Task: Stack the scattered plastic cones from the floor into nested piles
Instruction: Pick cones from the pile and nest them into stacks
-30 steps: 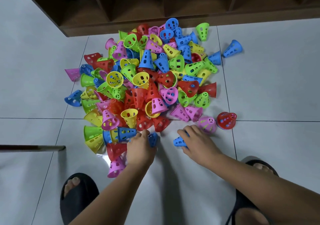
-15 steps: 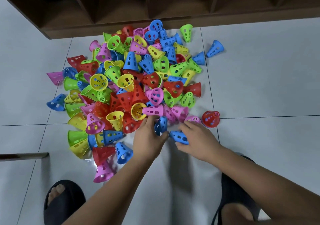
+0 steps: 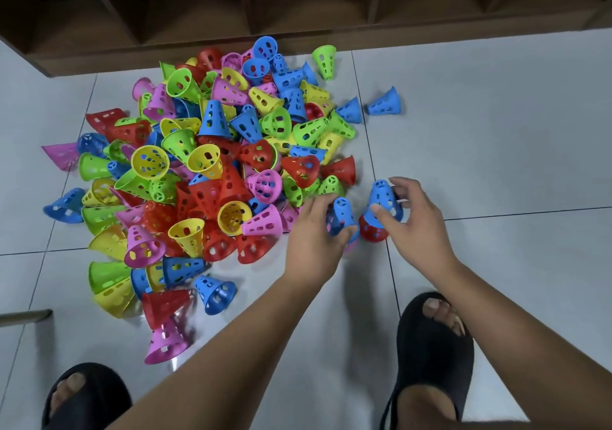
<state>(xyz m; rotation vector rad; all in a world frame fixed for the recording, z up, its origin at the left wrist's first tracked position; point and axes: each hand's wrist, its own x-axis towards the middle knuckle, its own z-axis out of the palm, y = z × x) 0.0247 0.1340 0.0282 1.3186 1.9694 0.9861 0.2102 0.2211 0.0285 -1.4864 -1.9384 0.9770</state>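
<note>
A big heap of perforated plastic cones (image 3: 212, 171) in red, blue, green, yellow and pink lies scattered on the grey tiled floor. At the heap's near right edge my left hand (image 3: 314, 240) grips a blue cone (image 3: 342, 217), tip up. My right hand (image 3: 417, 227) holds a second blue cone (image 3: 382, 199) upright between thumb and fingers, just right of the first. A red cone (image 3: 372, 232) lies on the floor below the right hand's cone. The two blue cones are apart.
A dark wooden shelf unit (image 3: 298, 5) runs along the far edge of the floor. A lone blue cone (image 3: 385, 103) lies right of the heap. My feet in black slippers (image 3: 433, 340) (image 3: 86, 393) stand near. A bar end (image 3: 25, 317) pokes in at left.
Both hands have lifted their blue cones off the floor and turned them tip up. They have shifted right, toward the red cone.
</note>
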